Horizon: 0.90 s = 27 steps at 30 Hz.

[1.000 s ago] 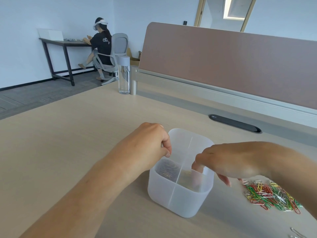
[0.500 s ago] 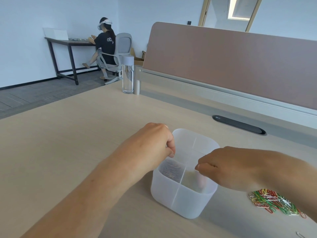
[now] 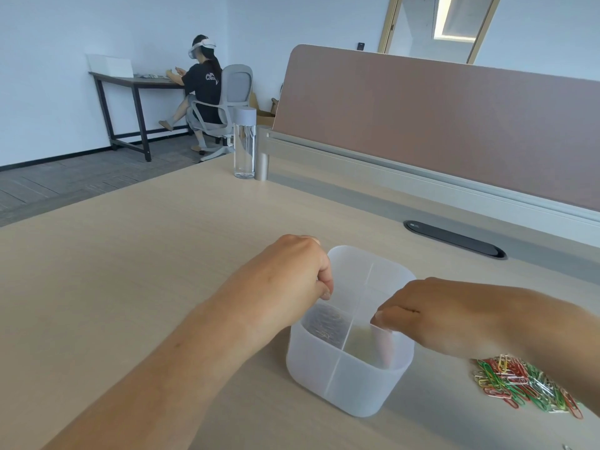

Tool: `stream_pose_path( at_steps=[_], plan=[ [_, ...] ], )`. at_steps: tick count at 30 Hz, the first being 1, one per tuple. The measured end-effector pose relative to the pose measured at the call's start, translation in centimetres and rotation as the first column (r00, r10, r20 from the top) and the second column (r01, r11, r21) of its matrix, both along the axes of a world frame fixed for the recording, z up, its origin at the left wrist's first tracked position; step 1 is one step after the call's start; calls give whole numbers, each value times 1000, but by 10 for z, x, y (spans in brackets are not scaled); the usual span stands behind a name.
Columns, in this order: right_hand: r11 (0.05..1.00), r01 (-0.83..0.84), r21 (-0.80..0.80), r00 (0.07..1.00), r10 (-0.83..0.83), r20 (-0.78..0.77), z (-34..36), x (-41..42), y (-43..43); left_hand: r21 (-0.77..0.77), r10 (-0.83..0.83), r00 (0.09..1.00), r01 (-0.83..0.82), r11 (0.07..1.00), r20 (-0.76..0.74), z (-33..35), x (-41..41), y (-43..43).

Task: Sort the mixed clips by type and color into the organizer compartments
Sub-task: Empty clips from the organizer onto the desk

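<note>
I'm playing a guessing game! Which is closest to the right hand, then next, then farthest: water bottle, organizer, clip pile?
1. organizer: the right hand reaches into it.
2. clip pile: just right, by the forearm.
3. water bottle: far back left.

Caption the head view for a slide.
Left hand holds the organizer rim; right hand reaches into a compartment; paper clips alongside.

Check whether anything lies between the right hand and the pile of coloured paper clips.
Nothing visible does. The right hand is at the right rim of the organizer, a finger down inside a compartment; the paper clips lie just right of it, only bare desk between.
</note>
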State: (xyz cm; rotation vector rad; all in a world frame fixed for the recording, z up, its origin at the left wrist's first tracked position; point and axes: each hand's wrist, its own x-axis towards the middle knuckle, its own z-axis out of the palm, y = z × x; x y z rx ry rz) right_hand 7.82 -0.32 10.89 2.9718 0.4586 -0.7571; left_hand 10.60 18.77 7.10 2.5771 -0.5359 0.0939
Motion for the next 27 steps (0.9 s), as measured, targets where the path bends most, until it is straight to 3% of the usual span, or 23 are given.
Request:
stream_pose_path(
  at_steps=[11, 18, 27],
  plan=[
    [1000, -19, 10, 1000, 19, 19, 0, -3, -3, 7, 0, 1000, 0, 1000, -2, 0, 0, 0],
    [992, 19, 128, 998, -12, -58, 14, -8, -8, 21, -5, 1000, 6, 1000, -10, 0, 1, 0],
    [969, -73, 237, 990, 99, -100, 25, -6, -26, 25, -26, 999, 27, 999, -20, 0, 2, -1]
  ],
)
